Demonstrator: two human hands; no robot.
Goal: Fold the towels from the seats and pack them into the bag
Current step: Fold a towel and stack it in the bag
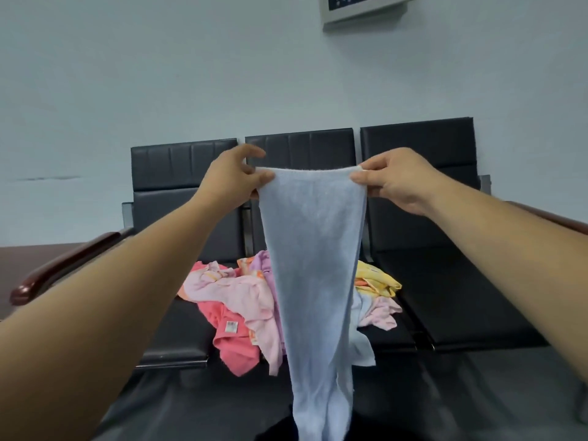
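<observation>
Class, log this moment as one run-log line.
left hand: pinches top corner of light blue towel | right hand: pinches other top corner | pile of towels: unfolded on seats

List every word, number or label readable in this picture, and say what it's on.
Nothing reads clearly.
White tag on the coral towel: printed marks, too small and blurred to read.
Wall panel: grid of dark squares, cropped by the frame edge, no legible characters.
Light blue towel: no print visible.
</observation>
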